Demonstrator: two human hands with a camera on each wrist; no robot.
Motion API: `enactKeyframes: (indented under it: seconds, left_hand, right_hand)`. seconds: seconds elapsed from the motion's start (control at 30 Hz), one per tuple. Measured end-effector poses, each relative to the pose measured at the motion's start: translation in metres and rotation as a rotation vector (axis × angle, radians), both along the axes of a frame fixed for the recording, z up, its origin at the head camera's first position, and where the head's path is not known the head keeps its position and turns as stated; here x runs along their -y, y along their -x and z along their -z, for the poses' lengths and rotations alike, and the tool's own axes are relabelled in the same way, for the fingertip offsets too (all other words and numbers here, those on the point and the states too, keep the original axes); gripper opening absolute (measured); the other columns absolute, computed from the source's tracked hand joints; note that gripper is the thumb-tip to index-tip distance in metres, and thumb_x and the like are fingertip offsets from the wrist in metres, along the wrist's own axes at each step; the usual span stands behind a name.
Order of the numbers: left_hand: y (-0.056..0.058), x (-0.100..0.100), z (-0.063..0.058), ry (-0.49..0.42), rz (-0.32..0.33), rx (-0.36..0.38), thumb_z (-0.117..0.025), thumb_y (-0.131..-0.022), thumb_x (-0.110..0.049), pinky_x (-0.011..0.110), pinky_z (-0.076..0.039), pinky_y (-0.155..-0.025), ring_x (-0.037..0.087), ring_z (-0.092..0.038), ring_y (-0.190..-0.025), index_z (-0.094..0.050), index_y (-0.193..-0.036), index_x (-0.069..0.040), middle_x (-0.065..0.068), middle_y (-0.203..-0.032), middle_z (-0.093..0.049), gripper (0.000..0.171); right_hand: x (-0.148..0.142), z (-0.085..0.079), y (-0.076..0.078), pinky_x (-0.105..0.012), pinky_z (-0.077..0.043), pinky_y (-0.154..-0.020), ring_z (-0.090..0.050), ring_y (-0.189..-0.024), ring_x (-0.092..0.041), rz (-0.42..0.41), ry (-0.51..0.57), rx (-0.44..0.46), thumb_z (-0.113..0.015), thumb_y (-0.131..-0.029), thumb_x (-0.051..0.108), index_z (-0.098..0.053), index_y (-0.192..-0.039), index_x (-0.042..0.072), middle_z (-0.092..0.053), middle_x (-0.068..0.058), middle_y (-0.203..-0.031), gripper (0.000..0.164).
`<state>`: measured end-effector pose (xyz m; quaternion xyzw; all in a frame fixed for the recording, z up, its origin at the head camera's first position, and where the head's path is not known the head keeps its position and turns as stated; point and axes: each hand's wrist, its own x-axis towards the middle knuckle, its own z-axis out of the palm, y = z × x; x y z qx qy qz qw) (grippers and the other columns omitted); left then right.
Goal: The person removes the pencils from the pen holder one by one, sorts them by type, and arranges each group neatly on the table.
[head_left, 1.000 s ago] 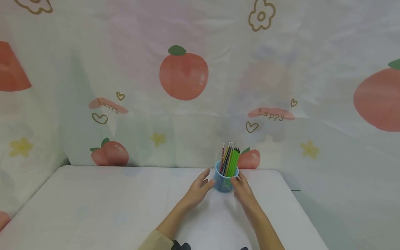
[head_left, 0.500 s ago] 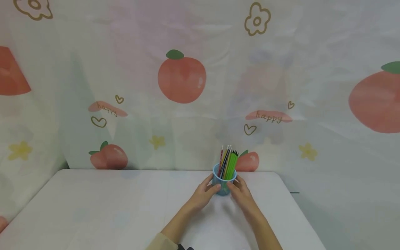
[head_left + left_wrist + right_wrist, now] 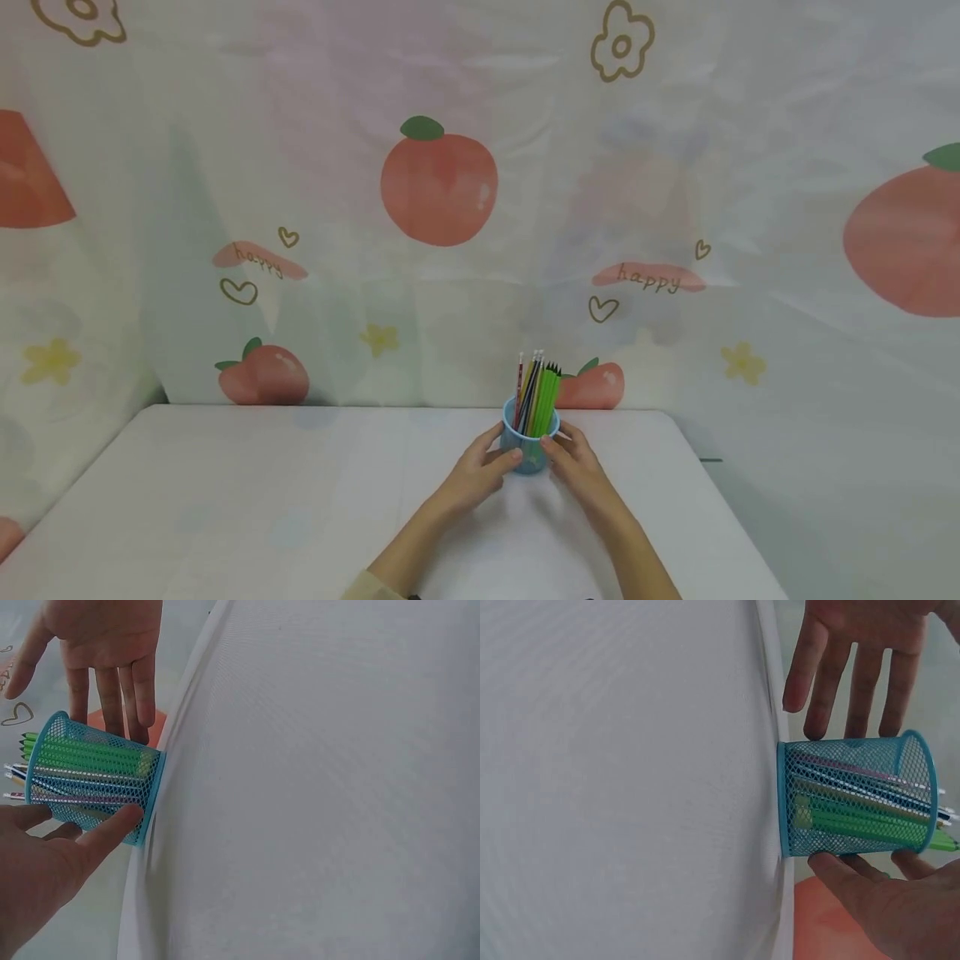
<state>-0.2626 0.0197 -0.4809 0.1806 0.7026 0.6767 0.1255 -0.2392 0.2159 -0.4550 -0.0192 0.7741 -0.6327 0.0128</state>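
A light-blue mesh pencil holder point(image 3: 531, 458) stands upright on the table, filled with green pencils point(image 3: 547, 404) and several striped or dark ones. My left hand point(image 3: 474, 477) touches its left side, and my right hand point(image 3: 579, 468) its right. In the left wrist view, the left thumb point(image 3: 116, 829) lies along the mesh point(image 3: 97, 776) near the base. Opposite, the right hand's fingers point(image 3: 109, 697) hang straight against the other side. The right wrist view has the left hand's fingers point(image 3: 862, 690) extended, their tips at the holder point(image 3: 855, 799).
A white cloth covers the table point(image 3: 262, 500), whose back edge lies just behind the holder. A printed curtain point(image 3: 450, 317) with peaches, flowers and hearts hangs behind it and along both sides.
Both hands have come in from either side onto the pencil holder. It has since shifted a little to the left and slightly nearer to me, with the hands alongside it.
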Motion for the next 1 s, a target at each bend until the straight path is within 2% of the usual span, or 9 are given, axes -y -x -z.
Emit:
enactKeyframes:
  seconds: [0.2, 0.5, 0.7, 0.87, 1.0]
  left_hand:
    - [-0.009, 0.01, -0.003, -0.001, -0.001, 0.015, -0.061, -0.098, -0.042, 0.06, -0.049, -0.101, 0.042, -0.04, -0.141, -0.029, -0.157, -0.016, 0.019, -0.161, -0.028, 0.072]
    - [-0.022, 0.027, -0.005, 0.056, -0.027, 0.03, -0.061, -0.098, -0.042, 0.059, -0.05, -0.101, 0.043, -0.038, -0.142, -0.03, -0.157, -0.018, 0.018, -0.162, -0.025, 0.071]
    - [-0.03, 0.04, -0.005, 0.109, -0.046, -0.002, -0.062, -0.095, -0.048, 0.06, -0.049, -0.101, 0.044, -0.037, -0.141, -0.031, -0.156, -0.017, 0.019, -0.161, -0.026, 0.075]
    - [-0.04, 0.048, -0.006, 0.183, -0.078, -0.044, -0.062, -0.095, -0.049, 0.067, -0.041, -0.105, 0.046, -0.039, -0.139, -0.033, -0.156, -0.016, 0.02, -0.16, -0.029, 0.076]
    - [-0.046, 0.056, -0.007, 0.207, -0.093, -0.055, -0.062, -0.095, -0.05, 0.07, -0.038, -0.105, 0.046, -0.039, -0.139, -0.033, -0.155, -0.015, 0.02, -0.16, -0.03, 0.075]
  right_hand:
    - [0.004, -0.003, -0.002, -0.061, -0.031, -0.115, -0.035, -0.143, -0.044, -0.028, -0.016, 0.013, -0.053, -0.102, 0.036, -0.027, -0.152, 0.006, -0.034, -0.027, -0.155, 0.064]
    - [0.013, -0.007, -0.006, -0.058, -0.038, -0.113, -0.043, -0.139, -0.042, -0.076, -0.068, 0.026, -0.054, -0.102, 0.038, -0.032, -0.151, 0.009, -0.041, -0.023, -0.153, 0.061]
    - [0.021, -0.01, -0.01, -0.057, -0.038, -0.113, -0.04, -0.141, -0.041, -0.093, -0.082, 0.052, -0.055, -0.101, 0.039, -0.032, -0.151, 0.007, -0.042, -0.025, -0.151, 0.064]
    - [0.027, -0.009, -0.013, -0.059, -0.039, -0.111, -0.041, -0.14, -0.042, -0.1, -0.116, 0.062, -0.055, -0.101, 0.041, -0.033, -0.151, 0.009, -0.043, -0.025, -0.15, 0.063]
    - [0.032, -0.009, -0.014, -0.059, -0.04, -0.111, -0.042, -0.138, -0.042, -0.11, -0.115, 0.067, -0.055, -0.101, 0.041, -0.034, -0.15, 0.01, -0.044, -0.025, -0.149, 0.062]
